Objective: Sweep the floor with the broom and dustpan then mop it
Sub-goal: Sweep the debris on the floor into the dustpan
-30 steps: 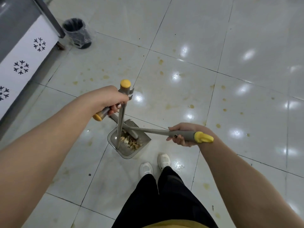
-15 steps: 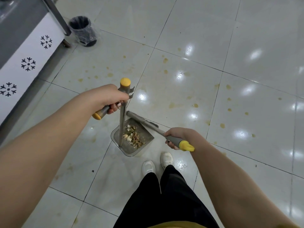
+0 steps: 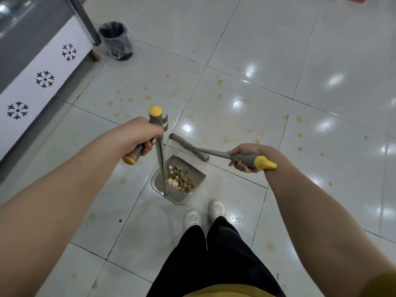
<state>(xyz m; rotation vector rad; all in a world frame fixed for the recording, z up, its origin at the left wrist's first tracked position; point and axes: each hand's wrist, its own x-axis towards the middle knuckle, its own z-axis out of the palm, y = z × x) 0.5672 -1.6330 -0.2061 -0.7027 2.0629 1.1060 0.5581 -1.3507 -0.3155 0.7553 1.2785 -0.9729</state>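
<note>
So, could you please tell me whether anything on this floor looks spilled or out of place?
Yes: yellowish-brown splatter stains dot the tiles beyond the dustpan, toward the bin. The swept scraps lie inside the dustpan.

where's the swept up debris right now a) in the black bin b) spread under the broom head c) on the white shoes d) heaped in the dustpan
d: the food scraps sit in a heap inside the dustpan, while the broom has its head on the tile at the pan's open edge.
</note>
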